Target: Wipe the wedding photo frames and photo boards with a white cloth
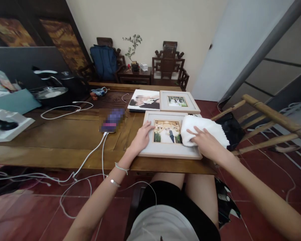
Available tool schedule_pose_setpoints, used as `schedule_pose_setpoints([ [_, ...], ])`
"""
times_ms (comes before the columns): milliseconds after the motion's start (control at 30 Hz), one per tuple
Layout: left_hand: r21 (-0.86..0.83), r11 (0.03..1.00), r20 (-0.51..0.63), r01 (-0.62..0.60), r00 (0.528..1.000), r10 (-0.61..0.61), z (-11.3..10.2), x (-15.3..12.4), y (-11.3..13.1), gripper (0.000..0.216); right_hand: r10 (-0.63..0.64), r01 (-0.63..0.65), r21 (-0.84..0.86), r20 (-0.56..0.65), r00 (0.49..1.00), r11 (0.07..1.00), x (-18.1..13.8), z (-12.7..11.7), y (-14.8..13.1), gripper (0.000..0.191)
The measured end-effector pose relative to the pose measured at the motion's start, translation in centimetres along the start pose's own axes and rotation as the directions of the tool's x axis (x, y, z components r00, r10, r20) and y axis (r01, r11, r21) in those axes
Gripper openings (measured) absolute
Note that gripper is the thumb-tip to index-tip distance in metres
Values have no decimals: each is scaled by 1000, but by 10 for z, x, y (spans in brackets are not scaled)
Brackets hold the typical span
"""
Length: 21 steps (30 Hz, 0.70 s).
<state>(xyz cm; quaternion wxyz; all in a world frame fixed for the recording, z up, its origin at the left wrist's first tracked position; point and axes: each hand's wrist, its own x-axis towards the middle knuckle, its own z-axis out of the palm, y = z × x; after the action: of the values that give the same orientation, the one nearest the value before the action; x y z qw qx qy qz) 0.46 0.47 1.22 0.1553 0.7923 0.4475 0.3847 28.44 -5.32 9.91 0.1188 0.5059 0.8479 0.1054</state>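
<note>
Long brown wooden table (52, 140), pale rectangular wooden picture frame (165, 152) laid flat at its near edge, soft white folded cloth (205, 129) pressed on the glass by flat right hand (205, 142), fingers spread, frame's left side steadied by open left hand (141, 137)

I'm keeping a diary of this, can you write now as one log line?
left hand: flat on frame | right hand: on white cloth over frame | table: phone plugged in

- Phone (112, 120) on wooden surface (52, 134), screen blurred, white cable (90, 155) plugged in & trailing to the floor
- 2nd framed photo (178, 101) + photo print (144, 100) side by side, far side
- Pot w/ lid (51, 93) at left
- Blue backpack (104, 62) on chair by wall
- Small potted plant (133, 50) btw. 2 dark carved chairs
</note>
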Motion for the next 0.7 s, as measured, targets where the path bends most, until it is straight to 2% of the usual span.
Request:
schedule_pose_setpoints([
  [67, -8, 1000, 22, -17, 1000, 17, -2, 1, 0, 57, 1, -1, 23, 9, 1000, 1000, -10, -1, -4, 50],
  [133, -15, 999, 40, -31, 999, 32, -4, 1, 1, 58, 31, -31, 41, -7, 999, 999, -6, 1, -1, 49],
  [367, -38, 998, 68, -39, 997, 42, -6, 2, 0, 58, 123, -122, 16, -110, 986, 992, 66, 14, 27, 44],
  [467, -20, 1000, 61, -13, 998, 14, -4, 2, -1, 58, 131, -135, -27, -133, 982, 990, 78, 16, 30, 44],
  [567, 0, 1000, 67, 17, 998, -17, -3, 2, -2, 59, 95, -102, -52, -126, 987, 993, 61, 16, 23, 44],
  [700, 4, 1000, 49, 19, 999, -20, -1, 1, -3, 61, 29, -33, -45, -83, 996, 998, 11, 11, 3, 46],
])
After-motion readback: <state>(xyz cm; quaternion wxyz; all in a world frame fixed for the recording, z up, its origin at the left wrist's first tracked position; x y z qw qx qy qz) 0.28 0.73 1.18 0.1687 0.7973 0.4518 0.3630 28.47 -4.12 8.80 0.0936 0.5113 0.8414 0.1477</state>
